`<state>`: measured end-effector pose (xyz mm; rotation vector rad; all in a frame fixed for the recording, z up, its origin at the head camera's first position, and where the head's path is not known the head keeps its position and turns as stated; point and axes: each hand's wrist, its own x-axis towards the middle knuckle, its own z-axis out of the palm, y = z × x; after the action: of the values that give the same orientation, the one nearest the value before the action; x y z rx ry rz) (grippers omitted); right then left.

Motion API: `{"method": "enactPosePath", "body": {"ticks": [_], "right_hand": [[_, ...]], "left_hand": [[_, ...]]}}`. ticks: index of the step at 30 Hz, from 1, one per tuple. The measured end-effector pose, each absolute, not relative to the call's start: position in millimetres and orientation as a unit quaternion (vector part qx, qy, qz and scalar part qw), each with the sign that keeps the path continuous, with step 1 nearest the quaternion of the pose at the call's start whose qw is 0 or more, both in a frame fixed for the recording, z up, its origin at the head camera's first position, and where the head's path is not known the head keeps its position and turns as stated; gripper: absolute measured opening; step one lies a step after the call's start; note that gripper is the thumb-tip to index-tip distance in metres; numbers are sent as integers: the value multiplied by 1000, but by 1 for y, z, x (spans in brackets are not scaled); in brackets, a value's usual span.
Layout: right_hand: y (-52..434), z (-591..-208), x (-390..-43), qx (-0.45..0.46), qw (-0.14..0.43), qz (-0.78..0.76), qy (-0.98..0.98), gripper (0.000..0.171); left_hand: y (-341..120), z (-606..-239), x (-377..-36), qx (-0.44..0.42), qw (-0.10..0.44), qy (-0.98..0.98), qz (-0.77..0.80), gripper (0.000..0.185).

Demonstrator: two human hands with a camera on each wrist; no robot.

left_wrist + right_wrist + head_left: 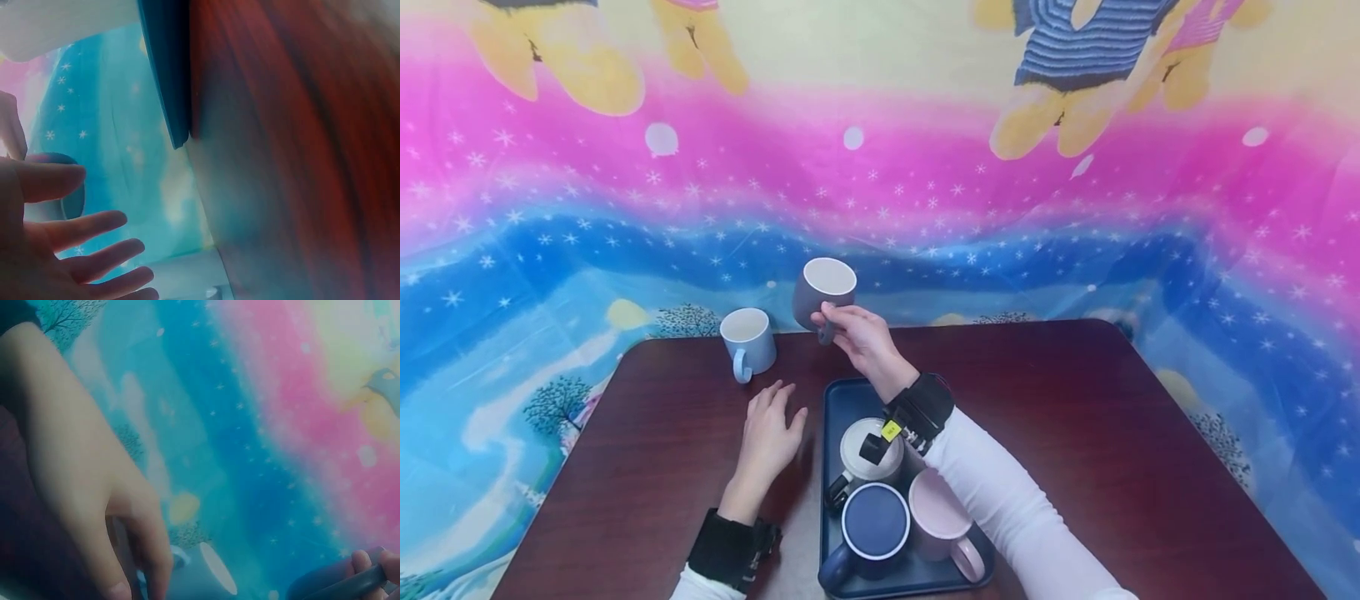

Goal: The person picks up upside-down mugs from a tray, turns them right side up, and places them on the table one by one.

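My right hand (868,343) pinches the handle of a grey mug (807,302) with a white rim and pale inside. The mug is held up near the table's back edge, tilted a little, its mouth upward. To its left, a light blue mug (758,354) stands upright, handle toward me; part of it shows in the right wrist view, behind the fingers of my left hand (94,481). In the head view my left hand (772,433) hovers in front of the light blue mug, fingers spread and holding nothing. The left wrist view shows its fingers extended.
A dark blue tray (828,417) lies at the front middle of the brown table (1075,400). On it stand a whitish mug (855,450), a navy mug (877,521) and a pink mug (934,510), partly under my right forearm. A printed cloth (925,192) hangs behind.
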<state>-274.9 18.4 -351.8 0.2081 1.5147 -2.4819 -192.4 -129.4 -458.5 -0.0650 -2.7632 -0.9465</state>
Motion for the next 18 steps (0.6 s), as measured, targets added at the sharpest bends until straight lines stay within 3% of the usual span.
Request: {"method": "enactPosePath", "body": {"ticks": [18], "right_hand": [[-10, -366, -280, 105, 112, -797, 585, 12]], "left_hand": [[-126, -453, -176, -34, 86, -959, -267, 51]]}}
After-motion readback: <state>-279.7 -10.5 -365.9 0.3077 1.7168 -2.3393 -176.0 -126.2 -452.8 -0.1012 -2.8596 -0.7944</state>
